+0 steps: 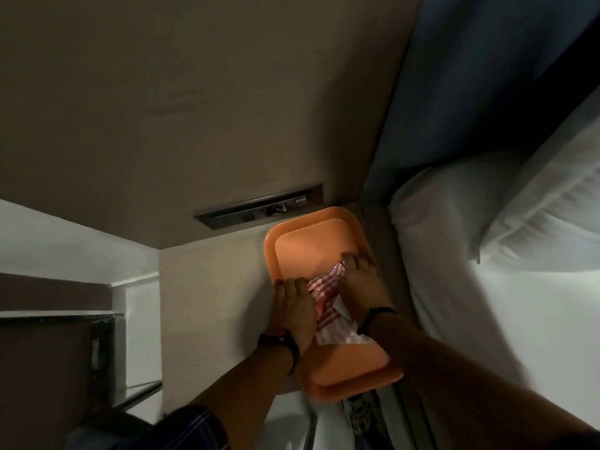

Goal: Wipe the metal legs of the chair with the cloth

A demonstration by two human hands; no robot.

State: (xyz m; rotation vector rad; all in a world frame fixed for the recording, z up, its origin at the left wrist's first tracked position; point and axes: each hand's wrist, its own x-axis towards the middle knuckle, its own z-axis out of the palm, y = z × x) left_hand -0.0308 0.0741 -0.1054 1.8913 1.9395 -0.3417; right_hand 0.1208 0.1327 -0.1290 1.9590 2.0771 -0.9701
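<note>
Nearest the lens: both my forearms, reaching forward from the bottom edge; a dark striped sleeve (191,427) covers the left upper arm. Each wrist carries a dark band.

Left hand (293,306): palm down, fingers together, lying flat over the left rim of an orange tray (305,241) and the left edge of the cloth (324,297). Not gripping; pressing flat.

Right hand (363,280): also palm down, fingers spread slightly, resting on the right side of the cloth, fingertips pointing toward the far end of the tray. Whether the fingers pinch any fabric underneath, I cannot tell.

Cloth: red-and-white checked, crumpled, lying inside the tray between my two hands, with a pale corner trailing toward the near end.

Tray sits on a light-coloured tabletop (211,287), its near corner overhanging the edge. Just beyond the tray's far end, a dark recessed socket panel (259,206) is set in the beige wall (194,92).

Right of the tray: white bedding, with a white pillow (487,206) at far right. Lighting is dim; the chair legs are not identifiable in this view.
</note>
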